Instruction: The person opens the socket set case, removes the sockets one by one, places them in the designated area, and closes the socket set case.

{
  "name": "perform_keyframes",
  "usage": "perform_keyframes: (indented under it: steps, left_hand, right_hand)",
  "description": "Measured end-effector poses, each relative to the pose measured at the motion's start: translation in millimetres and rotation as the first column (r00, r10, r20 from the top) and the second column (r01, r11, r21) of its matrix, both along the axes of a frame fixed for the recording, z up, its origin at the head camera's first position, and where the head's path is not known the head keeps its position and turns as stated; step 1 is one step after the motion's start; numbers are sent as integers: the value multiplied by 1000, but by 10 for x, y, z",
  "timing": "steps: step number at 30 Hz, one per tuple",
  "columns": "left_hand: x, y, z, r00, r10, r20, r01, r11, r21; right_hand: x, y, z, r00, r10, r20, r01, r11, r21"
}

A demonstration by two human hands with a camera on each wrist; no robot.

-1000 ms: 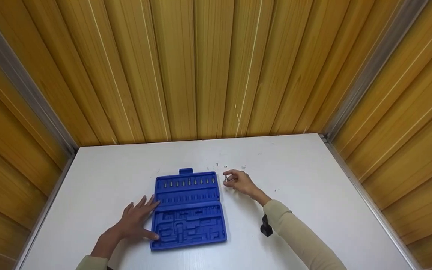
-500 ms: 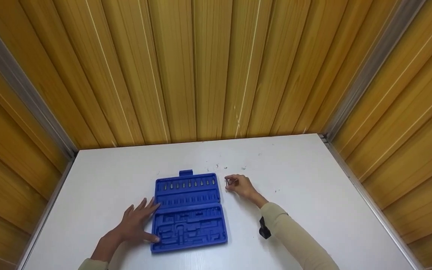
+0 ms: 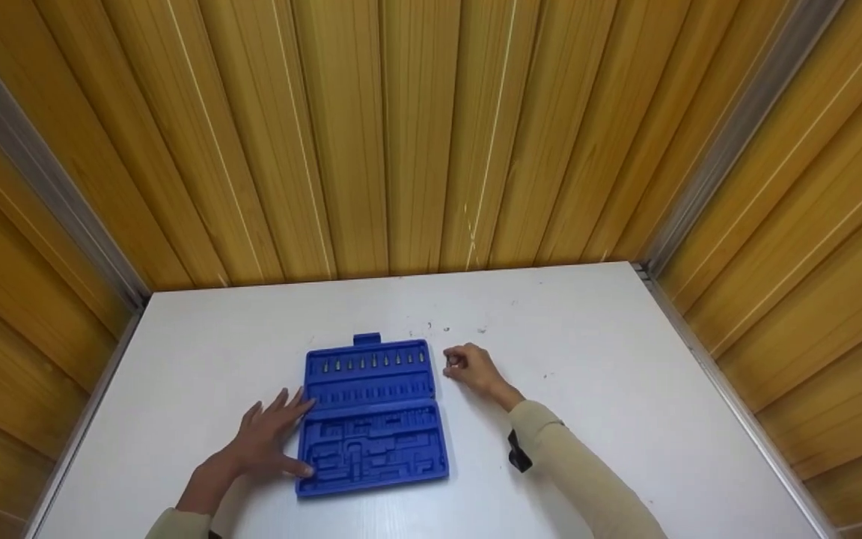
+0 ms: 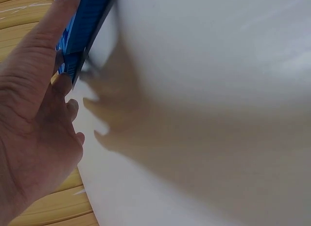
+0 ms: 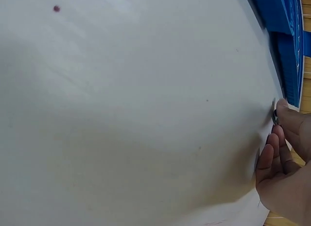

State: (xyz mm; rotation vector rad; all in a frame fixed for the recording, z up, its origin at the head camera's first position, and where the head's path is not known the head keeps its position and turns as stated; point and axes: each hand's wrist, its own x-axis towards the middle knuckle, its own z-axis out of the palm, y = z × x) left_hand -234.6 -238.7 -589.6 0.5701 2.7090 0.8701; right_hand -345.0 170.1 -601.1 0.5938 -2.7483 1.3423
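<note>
A blue plastic tool case (image 3: 369, 495) lies unfolded flat on the white table. Several small metal bits (image 3: 373, 361) stand in a row along its upper half, while the lower half shows only moulded recesses. My left hand (image 3: 266, 442) rests against the case's left edge with fingers spread, its thumb over the lower half's rim. Just right of the upper half, my right hand (image 3: 476, 368) pinches a small shiny metal piece (image 5: 275, 117) between thumb and fingers, close over the table. The fingers hide most of that piece.
Small dark specks (image 3: 446, 329) lie on the table (image 3: 581, 344) beyond the right hand. A blue latch tab (image 3: 367, 339) juts from the case's far edge. Wood-look panels (image 3: 416, 150) wall the table at the back and sides.
The right hand's fingers have closed in more around the small metal piece, staying beside the case. The left hand keeps its place on the case edge. The head view has shifted slightly.
</note>
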Motion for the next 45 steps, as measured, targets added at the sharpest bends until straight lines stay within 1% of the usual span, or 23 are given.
perform_keyframes:
  steps: [4,7,11,14,18,22,25,29,33,34,36,39,41,45]
  left_hand:
    - [-1,-21,19,1000,-2,12,2,1000,-12]
    - [-10,-29,18,1000,-2,5,2,1000,-16]
    - [-15,-25,22,1000,-2,-2,2,1000,-16]
    - [-11,-15,28,1000,-6,3,6,1000,-6]
    - [-21,-21,7,1000,-9,-4,9,1000,13]
    - [-36,-40,-8,1000,-9,-17,9,1000,11]
    - [-38,-40,-1,1000,-6,-16,6,1000,4]
    - [-19,-25,2,1000,0,-3,0,1000,-8]
    - [-1,-24,-13,1000,6,-3,-6,1000,-9]
    - [-2,-22,-19,1000,6,-5,-6,1000,-7]
    - [-7,-15,-29,1000,-2,-9,2,1000,1]
    - [-17,-3,-39,1000,-13,-10,13,1000,5]
    - [-22,1,-44,1000,-9,-11,9,1000,1]
    - [0,2,-50,1000,-2,-20,2,1000,14]
  right_hand:
    - [-17,-12,-10,1000,8,-17,-8,1000,13]
    - [-27,-12,-8,999,26,-32,-25,999,27]
    - [-32,11,30,998,60,-10,-60,997,52]
    - [-40,42,87,996,77,33,-80,994,79]
    - [-92,62,186,994,87,59,-93,991,98]
    - [-157,32,303,991,115,64,-120,989,88]
    - [-179,-47,384,986,160,50,-164,983,79]
    - [-171,-245,462,972,230,36,-232,969,79]
    - [-152,-527,509,953,294,70,-300,949,98]
    - [-145,-601,519,948,304,92,-313,945,95]
    - [-123,-747,532,939,318,131,-331,939,93]
    - [-109,-967,534,927,337,165,-355,930,93]
    - [-120,-1126,528,920,347,183,-366,926,89]
    - [-166,-1477,491,911,351,216,-365,930,31]
